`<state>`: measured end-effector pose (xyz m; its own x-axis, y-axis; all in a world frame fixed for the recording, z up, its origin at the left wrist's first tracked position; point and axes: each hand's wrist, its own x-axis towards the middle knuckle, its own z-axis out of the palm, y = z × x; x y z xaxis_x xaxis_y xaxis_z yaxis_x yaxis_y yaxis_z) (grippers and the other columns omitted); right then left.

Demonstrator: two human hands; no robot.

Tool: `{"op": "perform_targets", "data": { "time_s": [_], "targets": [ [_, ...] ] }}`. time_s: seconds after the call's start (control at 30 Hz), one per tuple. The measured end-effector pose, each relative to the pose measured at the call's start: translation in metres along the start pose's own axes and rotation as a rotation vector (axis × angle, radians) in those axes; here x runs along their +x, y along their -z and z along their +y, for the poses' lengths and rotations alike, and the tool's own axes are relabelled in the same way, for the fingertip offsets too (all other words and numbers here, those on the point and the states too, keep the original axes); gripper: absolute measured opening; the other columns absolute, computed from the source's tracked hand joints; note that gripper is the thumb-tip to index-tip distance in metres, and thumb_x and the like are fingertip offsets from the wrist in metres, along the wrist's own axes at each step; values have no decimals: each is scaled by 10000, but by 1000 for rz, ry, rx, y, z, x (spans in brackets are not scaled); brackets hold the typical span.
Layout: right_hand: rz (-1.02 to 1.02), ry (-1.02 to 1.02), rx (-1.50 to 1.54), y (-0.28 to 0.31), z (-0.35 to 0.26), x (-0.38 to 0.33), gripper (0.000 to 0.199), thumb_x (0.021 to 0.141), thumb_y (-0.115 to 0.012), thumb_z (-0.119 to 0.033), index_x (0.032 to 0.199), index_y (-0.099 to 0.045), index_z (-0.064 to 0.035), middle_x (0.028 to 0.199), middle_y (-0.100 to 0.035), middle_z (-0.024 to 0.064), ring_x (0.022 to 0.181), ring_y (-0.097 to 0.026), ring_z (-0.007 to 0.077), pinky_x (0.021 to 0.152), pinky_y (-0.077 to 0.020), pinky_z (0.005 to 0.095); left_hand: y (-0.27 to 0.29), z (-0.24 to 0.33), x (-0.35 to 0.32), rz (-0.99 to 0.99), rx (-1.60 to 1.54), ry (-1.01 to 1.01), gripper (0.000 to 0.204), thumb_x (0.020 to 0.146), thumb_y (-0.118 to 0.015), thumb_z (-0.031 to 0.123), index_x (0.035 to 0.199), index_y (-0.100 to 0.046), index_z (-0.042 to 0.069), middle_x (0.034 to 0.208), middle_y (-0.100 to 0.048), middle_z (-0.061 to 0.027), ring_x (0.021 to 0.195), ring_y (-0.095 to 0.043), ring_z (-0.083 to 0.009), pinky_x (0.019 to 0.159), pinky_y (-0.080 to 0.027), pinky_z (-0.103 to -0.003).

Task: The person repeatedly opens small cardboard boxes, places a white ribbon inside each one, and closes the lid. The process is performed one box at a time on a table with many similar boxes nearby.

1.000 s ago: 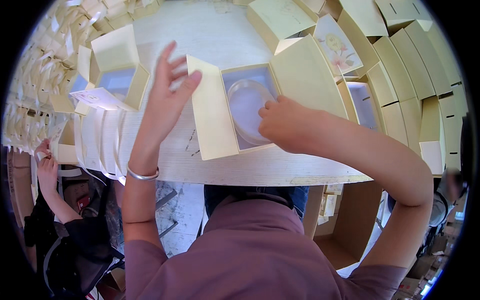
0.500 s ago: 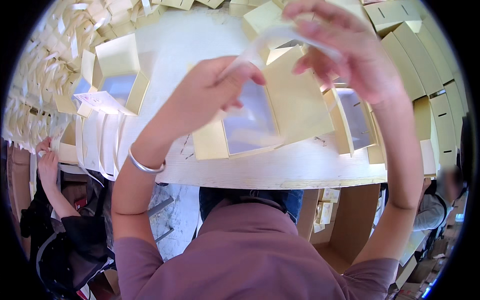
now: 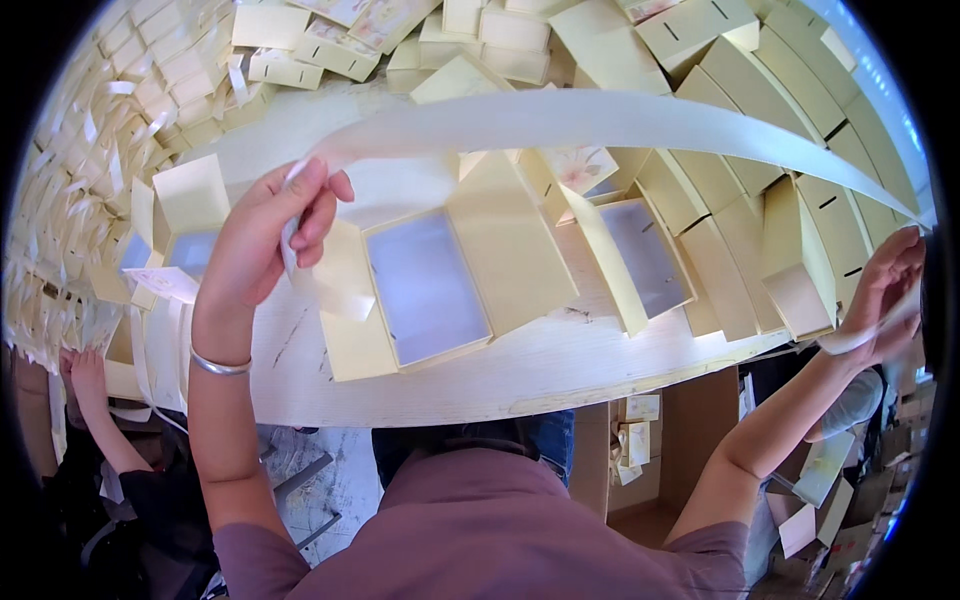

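Observation:
A white ribbon (image 3: 600, 122) arches through the air from one of my hands to the other. My left hand (image 3: 283, 222) pinches it between thumb and fingers, and a loose end hangs below. Far out at the right rim, my right hand (image 3: 885, 300) is closed round the ribbon's other part. Beneath the ribbon an open cream box (image 3: 425, 290) lies on the table, its pale lilac inside showing and its flaps spread to both sides. To its right stands a second open cream box (image 3: 645, 258) with a similar inside.
More cream boxes (image 3: 735, 190) are stacked along the right and back of the white table (image 3: 300, 390). A third open box (image 3: 190, 215) stands at left, near a mass of ribboned boxes (image 3: 70, 220). Another person's hand (image 3: 88, 375) works at the left edge. A brown carton (image 3: 700, 440) sits below the table.
My hands have moved wide apart, the right one out to the right rim and the left one leftward. The ribbon between them is now drawn out into a long arc.

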<state>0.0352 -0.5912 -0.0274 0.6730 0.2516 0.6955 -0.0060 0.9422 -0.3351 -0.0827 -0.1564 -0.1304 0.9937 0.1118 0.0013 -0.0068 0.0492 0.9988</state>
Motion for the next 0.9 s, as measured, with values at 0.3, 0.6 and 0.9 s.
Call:
{"op": "perform_targets", "data": {
  "time_s": [0.3,0.6,0.9],
  "targets": [
    [-91,184,-998,5,1,-2,210,873,-418,-155,903,-549,7,899,-564,101,840,-537,172,822,-397,318,-66,-24,-17,-225,864,-408,369,792,-580,284,1037,-520,15,811,-548,-84,743,-533,-176,679,-449,-292],
    [-246,-910,-962,-21,166,-16,168,836,-553,-135,786,-598,19,710,-611,62,627,-566,91,574,-425,200,-90,20,-9,-65,264,-322,489,805,-575,203,1221,-395,23,1159,-448,-124,881,-511,-159,764,-430,-275],
    [-284,-979,-752,-28,207,-14,128,824,-551,-86,890,-561,23,675,-592,75,571,-568,101,513,-450,213,-64,13,-6,-23,210,-221,287,817,-547,79,1089,-498,0,912,-576,-50,686,-538,-83,552,-428,-187]
  ]
}}
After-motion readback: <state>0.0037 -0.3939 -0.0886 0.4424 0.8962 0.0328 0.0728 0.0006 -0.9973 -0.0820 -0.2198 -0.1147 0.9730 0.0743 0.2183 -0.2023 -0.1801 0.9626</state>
